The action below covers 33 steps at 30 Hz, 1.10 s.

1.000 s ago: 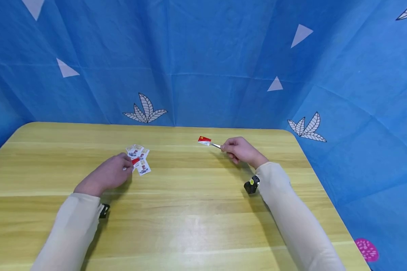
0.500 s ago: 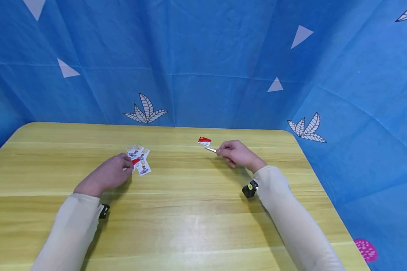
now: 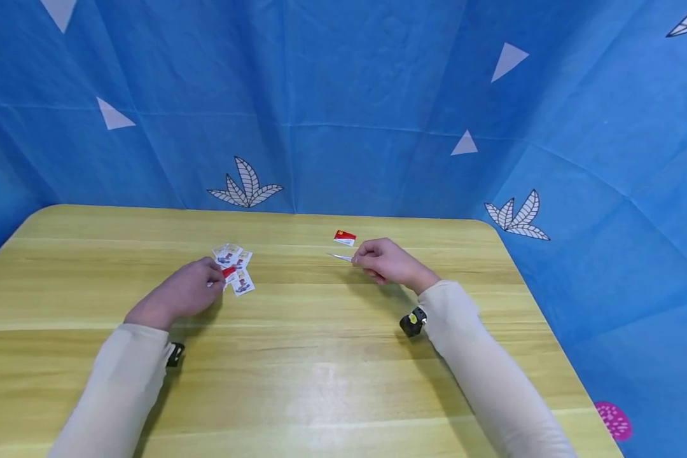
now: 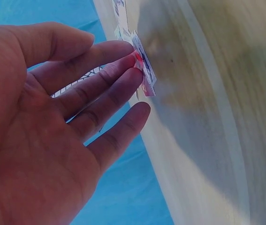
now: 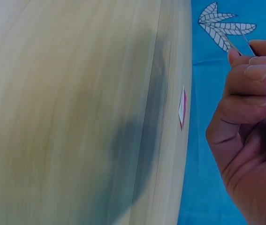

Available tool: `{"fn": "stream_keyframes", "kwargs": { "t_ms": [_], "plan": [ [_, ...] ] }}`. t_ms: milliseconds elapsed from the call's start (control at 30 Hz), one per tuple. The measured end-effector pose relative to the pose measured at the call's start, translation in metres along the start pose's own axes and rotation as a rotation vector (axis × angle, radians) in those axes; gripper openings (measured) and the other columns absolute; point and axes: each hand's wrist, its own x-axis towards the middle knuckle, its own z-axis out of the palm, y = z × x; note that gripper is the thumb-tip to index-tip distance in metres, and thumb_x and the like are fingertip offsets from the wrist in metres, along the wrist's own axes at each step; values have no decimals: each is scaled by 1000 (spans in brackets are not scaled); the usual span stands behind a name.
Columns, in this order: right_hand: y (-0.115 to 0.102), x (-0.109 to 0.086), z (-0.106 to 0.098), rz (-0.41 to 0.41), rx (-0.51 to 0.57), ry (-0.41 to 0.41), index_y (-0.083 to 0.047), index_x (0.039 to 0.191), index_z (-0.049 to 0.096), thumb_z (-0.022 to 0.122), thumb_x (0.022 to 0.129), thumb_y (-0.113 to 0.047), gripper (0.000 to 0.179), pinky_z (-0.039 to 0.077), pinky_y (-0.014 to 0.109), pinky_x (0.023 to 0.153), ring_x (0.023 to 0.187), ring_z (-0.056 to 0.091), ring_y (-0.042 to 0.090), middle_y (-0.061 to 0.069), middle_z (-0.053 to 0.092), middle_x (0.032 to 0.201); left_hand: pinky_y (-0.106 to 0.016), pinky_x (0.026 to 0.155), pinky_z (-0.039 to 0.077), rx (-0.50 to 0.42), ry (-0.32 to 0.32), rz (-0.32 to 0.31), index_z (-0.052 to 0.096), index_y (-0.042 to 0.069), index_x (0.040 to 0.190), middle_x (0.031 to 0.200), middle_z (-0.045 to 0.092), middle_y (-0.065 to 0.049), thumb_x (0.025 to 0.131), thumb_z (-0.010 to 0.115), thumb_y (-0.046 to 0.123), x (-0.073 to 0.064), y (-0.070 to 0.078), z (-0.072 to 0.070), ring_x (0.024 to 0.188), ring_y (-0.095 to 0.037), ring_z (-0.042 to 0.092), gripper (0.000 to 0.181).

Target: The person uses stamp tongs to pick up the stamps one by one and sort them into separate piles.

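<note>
My left hand (image 3: 183, 292) rests its fingertips on a cluster of small white printed cards (image 3: 243, 284), overlapping on the table. A small red piece (image 3: 229, 271) shows among them beside the fingers. The left wrist view has the left fingers (image 4: 109, 91) loosely extended, tips touching the cards' edge. My right hand (image 3: 386, 261) pinches a pair of thin metal tweezers (image 3: 341, 257), tips pointing left above the table. Nothing can be made out between the tips. Just beyond them lies a red and white card (image 3: 345, 238) with a yellow emblem, apart from the tweezers.
The wooden table (image 3: 298, 356) reaches back to a blue cloth (image 3: 343, 165) printed with leaves and triangles, hanging behind and at the right. A black device (image 3: 413, 322) is strapped to the right wrist, and another (image 3: 175, 354) to the left.
My right hand has drawn the tweezers away from the red and white card, moving left and slightly nearer. That card stays where it was. My left hand has not visibly moved.
</note>
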Motion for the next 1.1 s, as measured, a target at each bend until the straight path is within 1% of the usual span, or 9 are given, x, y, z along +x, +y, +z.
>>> {"fn": "stream_keyframes", "kwargs": {
  "t_ms": [167,467,733,933,1100],
  "plan": [
    [-4,5,8,-11,2,-20,7,107,62,54,100,-14,23,32,29,45,46,38,18,4,42,56,-60,100,38,3,0,-7,67,-12,113,129,49,-29,99,51,8,1,1,1,120,-48,46,29],
    [-10,14,23,-37,-56,-24,3,104,66,56,100,-15,21,37,30,49,45,39,18,4,43,56,-60,101,38,3,-4,-27,67,-12,113,130,49,-29,99,52,8,3,1,1,120,-46,46,29],
    [-16,19,33,-38,-78,-21,2,104,67,57,100,-16,21,37,29,48,44,40,17,3,44,56,-60,100,39,3,2,-4,67,-11,112,128,50,-29,98,52,8,2,0,2,119,-46,47,28],
    [-20,23,39,-57,-51,-39,5,105,66,56,100,-14,22,35,28,45,45,39,16,3,44,57,-61,101,37,8,-1,-1,67,-12,113,130,49,-30,98,53,7,2,-1,1,121,-49,45,28],
    [-24,26,45,-71,-62,-45,4,104,67,57,100,-14,21,36,28,45,44,39,16,3,45,56,-62,101,36,16,-1,17,67,-12,112,129,49,-30,96,54,4,1,-2,0,121,-50,45,27]
  ]
}}
